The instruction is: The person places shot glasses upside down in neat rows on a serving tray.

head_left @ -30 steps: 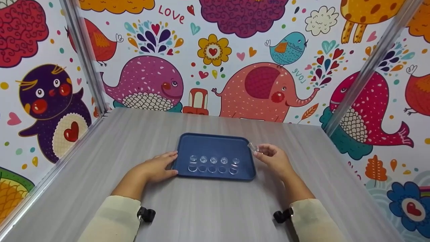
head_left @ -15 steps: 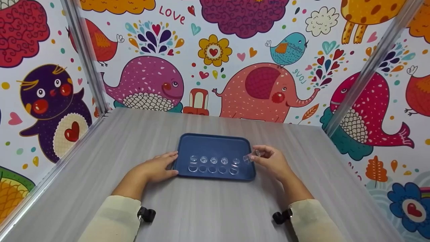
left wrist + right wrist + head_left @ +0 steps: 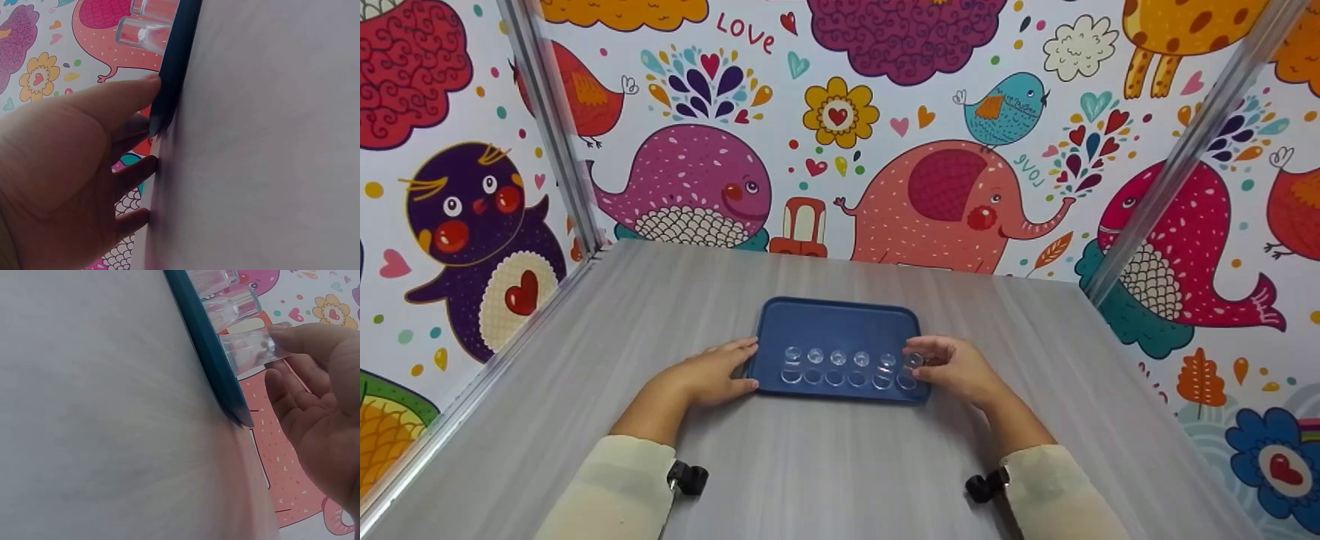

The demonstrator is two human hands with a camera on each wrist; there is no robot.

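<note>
A row of several small clear shot glasses [image 3: 838, 358] stands on a blue tray [image 3: 840, 319]; they seem to be mouth down. At the right end of that row, my right hand [image 3: 960, 369] pinches one more shot glass [image 3: 250, 351] between thumb and fingers. In the right wrist view this glass is upright, its lower end at the tray; whether it bears fully on it I cannot tell. My left hand [image 3: 701, 376] rests at the tray's left edge, thumb [image 3: 140, 90] touching the rim and the other fingers extended beside it.
The tray lies on a grey wood-grain table [image 3: 825, 465]. Printed cartoon walls [image 3: 840, 45] with metal corner posts [image 3: 551, 127] enclose the back and sides. A black wrist camera [image 3: 688, 478] sits by the left sleeve.
My right hand has moved left and down with its shot glass, from beyond the tray's right edge to the row's right end, turning the glass upright. The left hand stays put.
</note>
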